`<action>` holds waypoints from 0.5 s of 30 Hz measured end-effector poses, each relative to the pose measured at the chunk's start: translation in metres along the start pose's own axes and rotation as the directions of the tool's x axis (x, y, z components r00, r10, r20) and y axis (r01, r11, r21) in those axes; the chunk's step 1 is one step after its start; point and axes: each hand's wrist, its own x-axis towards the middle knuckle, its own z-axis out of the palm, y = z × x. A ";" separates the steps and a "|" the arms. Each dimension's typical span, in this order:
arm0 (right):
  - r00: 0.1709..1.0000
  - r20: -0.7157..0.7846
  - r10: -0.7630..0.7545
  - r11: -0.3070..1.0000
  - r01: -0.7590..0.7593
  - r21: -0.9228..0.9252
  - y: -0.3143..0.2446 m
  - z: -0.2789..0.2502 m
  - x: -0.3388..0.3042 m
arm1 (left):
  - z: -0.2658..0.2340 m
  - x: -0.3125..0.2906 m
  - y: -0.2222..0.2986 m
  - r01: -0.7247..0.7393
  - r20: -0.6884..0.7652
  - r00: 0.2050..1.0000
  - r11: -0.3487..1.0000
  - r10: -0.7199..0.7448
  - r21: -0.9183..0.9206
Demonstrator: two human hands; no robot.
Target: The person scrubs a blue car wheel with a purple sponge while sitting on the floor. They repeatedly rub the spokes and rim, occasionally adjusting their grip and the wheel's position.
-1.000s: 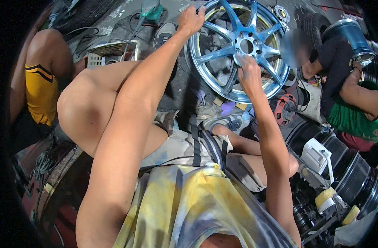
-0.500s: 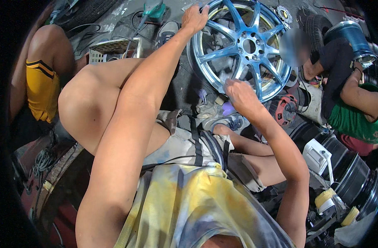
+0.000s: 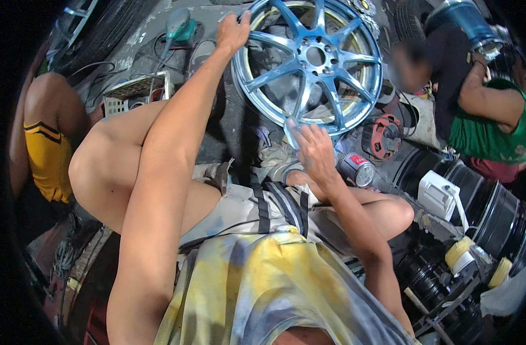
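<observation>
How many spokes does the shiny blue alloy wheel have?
7 on the shiny blue alloy wheel, fanning out evenly from its hub; the left hand grips the upper-left rim and the right hand is at the lower rim.

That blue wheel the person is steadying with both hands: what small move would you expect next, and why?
Probably the right hand rubs along the lower rim of the blue wheel. It lies flat at that edge, seemingly with a small pale piece under the fingers, though what it is I cannot tell. The left hand grips the top rim, which braces the upright wheel for such a stroke.
</observation>
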 end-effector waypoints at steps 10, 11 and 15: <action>0.922 0.163 0.352 0.935 -0.353 -0.027 0.064 -0.059 -0.052 | -0.001 -0.002 -0.001 -0.024 -0.024 0.999 1.000 0.024 -0.020; 0.933 0.155 0.325 0.942 -0.334 0.037 0.074 -0.059 -0.052 | -0.001 -0.001 -0.002 -0.030 -0.025 0.999 0.999 0.029 -0.020; 0.954 0.170 0.249 0.939 -0.280 0.198 0.090 -0.043 -0.033 | -0.001 0.001 -0.004 -0.050 -0.048 0.998 0.999 0.050 0.017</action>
